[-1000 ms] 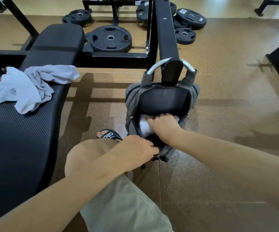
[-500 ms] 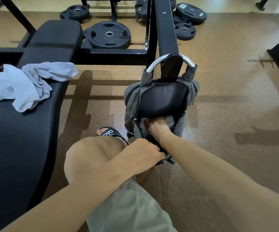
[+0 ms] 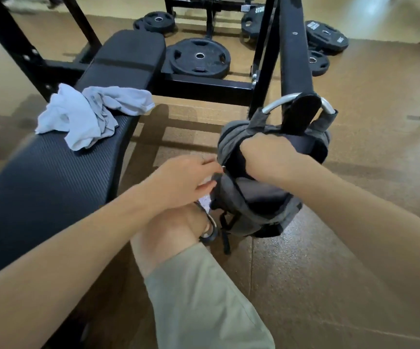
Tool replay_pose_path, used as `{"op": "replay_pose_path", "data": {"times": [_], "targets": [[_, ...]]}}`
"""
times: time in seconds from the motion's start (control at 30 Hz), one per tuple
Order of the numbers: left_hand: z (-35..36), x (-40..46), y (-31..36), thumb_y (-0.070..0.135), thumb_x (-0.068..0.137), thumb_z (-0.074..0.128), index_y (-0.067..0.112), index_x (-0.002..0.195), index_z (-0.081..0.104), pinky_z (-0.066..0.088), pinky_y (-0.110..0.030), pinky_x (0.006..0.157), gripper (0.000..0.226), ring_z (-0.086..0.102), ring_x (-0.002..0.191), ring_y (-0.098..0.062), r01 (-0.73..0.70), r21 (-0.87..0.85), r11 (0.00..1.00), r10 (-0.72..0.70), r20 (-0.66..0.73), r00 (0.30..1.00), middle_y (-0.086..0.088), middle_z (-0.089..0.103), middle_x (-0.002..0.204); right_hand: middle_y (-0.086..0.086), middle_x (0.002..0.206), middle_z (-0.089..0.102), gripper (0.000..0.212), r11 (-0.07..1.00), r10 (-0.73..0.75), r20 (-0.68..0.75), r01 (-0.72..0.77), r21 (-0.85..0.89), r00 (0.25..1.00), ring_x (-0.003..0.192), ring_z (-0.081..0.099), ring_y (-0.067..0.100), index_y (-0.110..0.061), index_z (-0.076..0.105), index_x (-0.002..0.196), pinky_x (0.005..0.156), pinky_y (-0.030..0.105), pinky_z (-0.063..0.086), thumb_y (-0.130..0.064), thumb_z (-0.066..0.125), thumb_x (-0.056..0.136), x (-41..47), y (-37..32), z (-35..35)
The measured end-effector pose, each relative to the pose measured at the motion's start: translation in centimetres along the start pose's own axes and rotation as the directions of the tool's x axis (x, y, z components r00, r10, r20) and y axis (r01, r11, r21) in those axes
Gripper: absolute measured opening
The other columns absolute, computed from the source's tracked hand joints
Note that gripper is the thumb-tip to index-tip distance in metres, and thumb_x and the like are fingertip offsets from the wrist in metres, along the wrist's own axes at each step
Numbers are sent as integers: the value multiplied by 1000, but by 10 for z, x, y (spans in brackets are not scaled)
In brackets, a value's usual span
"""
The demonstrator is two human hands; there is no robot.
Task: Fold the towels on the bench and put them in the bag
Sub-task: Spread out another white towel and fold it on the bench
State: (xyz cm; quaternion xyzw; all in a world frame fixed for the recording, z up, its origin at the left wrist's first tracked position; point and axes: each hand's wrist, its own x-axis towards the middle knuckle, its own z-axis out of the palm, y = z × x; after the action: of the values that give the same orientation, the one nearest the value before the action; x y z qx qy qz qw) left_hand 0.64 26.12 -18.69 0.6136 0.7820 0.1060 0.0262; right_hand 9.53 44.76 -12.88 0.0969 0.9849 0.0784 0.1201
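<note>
A grey backpack point(image 3: 261, 205) hangs by its strap from a silver hook point(image 3: 277, 104) on a black rack bar. My right hand point(image 3: 264, 152) grips the bag's upper part, its fingers hidden behind the fabric. My left hand point(image 3: 183, 180) pinches the bag's left edge by the zipper. No towel shows inside the bag. Crumpled pale blue-grey towels point(image 3: 90, 117) lie unfolded on the black bench point(image 3: 53, 187), to the left of both hands.
My bent knee and beige shorts point(image 3: 194, 285) are below the bag, with a sandalled foot point(image 3: 207, 222) beside it. Black weight plates point(image 3: 199, 56) lie on the brown floor beyond the bench. Black rack frames point(image 3: 204, 84) stand behind and at left.
My right hand left the bag's lower pocket, where it pushed a white towel in, and rose to the bag's top. My left hand moved up the bag's left edge. The white towel is out of sight.
</note>
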Motion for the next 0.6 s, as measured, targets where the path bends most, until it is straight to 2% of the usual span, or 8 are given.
{"op": "replay_pose_path", "data": {"times": [0.07,0.17,0.23,0.3,0.37,0.43,0.53,0.6], "targets": [[-18,-16,-34,32,99,49,17,127,60,53,-43,84,33,62,104,-24,186,-5,983,-186,-12,983,-2,60,122,12,104,60,19,996,-26,-130,37,82,991,91,61,32,-10,61,112,66,36,41,-11,49,98,15,-25,-24],[-33,-54,-90,32,99,54,21,127,59,51,-44,90,30,59,113,-23,457,16,889,-457,-24,889,0,60,122,6,105,60,18,909,-110,-284,212,359,953,97,59,26,-14,58,111,74,34,45,-16,49,96,53,-81,-38],[-37,-85,-122,32,99,54,20,129,58,49,-46,94,32,57,119,-27,614,23,789,-614,18,789,-3,60,126,9,104,64,23,804,-175,-278,300,514,945,96,61,31,-10,57,113,80,40,52,-15,50,92,85,-121,-32],[-38,-115,-146,31,99,54,19,134,55,48,-46,97,37,53,125,-29,729,55,682,-731,65,679,-5,56,136,14,109,64,31,739,-259,-201,328,588,945,101,60,34,-9,56,121,84,46,53,-15,53,91,117,-161,-22],[-36,-140,-166,33,99,54,19,141,50,48,-46,97,45,52,127,-30,799,53,599,-800,75,595,-7,52,141,15,115,64,39,689,-312,-150,332,644,938,103,60,34,-10,54,130,86,48,53,-13,55,91,148,-198,-15],[-32,-156,-185,33,98,56,17,146,45,48,-48,97,52,53,126,-32,849,6,528,-847,62,527,-10,51,139,15,131,61,54,647,-329,-116,313,695,937,111,60,34,-16,47,146,91,45,53,-12,55,92,176,-231,-10],[-25,-162,-210,32,98,59,13,148,39,45,-45,102,57,50,130,-33,882,-132,453,-889,8,458,-14,47,144,15,146,52,63,602,-342,-88,290,744,936,125,53,34,-19,35,155,99,45,48,-10,52,95,215,-275,-3],[-21,-159,-225,31,99,59,9,145,42,42,-37,95,54,51,128,-31,868,-257,424,-902,-36,430,-14,50,142,15,146,47,66,609,-310,-104,281,742,945,127,50,34,-22,32,157,98,45,48,-11,51,94,236,-298,5]]}}
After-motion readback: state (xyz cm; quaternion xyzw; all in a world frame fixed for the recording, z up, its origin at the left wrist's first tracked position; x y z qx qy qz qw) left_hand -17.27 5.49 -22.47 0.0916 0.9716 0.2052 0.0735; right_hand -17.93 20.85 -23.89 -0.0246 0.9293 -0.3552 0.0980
